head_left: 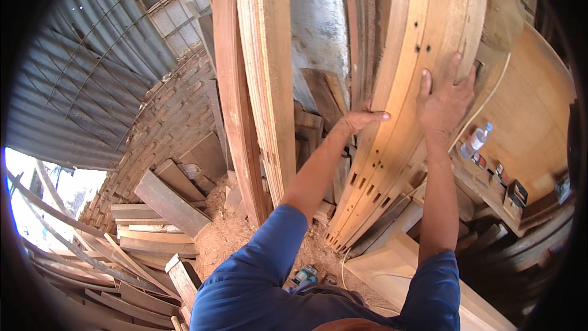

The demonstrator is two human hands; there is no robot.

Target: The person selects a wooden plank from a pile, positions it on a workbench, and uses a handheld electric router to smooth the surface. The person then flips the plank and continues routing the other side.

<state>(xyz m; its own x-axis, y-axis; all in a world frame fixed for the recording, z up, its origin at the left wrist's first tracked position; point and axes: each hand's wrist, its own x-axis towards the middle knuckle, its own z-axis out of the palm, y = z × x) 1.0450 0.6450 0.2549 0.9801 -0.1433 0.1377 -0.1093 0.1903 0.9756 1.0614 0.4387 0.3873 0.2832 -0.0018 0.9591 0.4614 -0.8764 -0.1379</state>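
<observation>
your left hand [360,121] is gripping the left edge of the boards [404,101]; your right hand [446,107] is lying flat against them, fingers spread. the boards are standing on end, right of other planks [271,67].

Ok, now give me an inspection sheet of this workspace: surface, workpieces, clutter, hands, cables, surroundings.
Surface: wood shavings over much of the visible floor.
Workpieces: long boards stand side by side, with dark holes and slots.
Clutter: loose wood pieces at left; teal tool low in view; clear bottle at right.
Hands: left hand at the boards' left edge, thumb on their face; right hand spread on the boards.
Cables: pale cord curves down at right.
Surroundings: corrugated metal sheeting and brick wall at left.
</observation>
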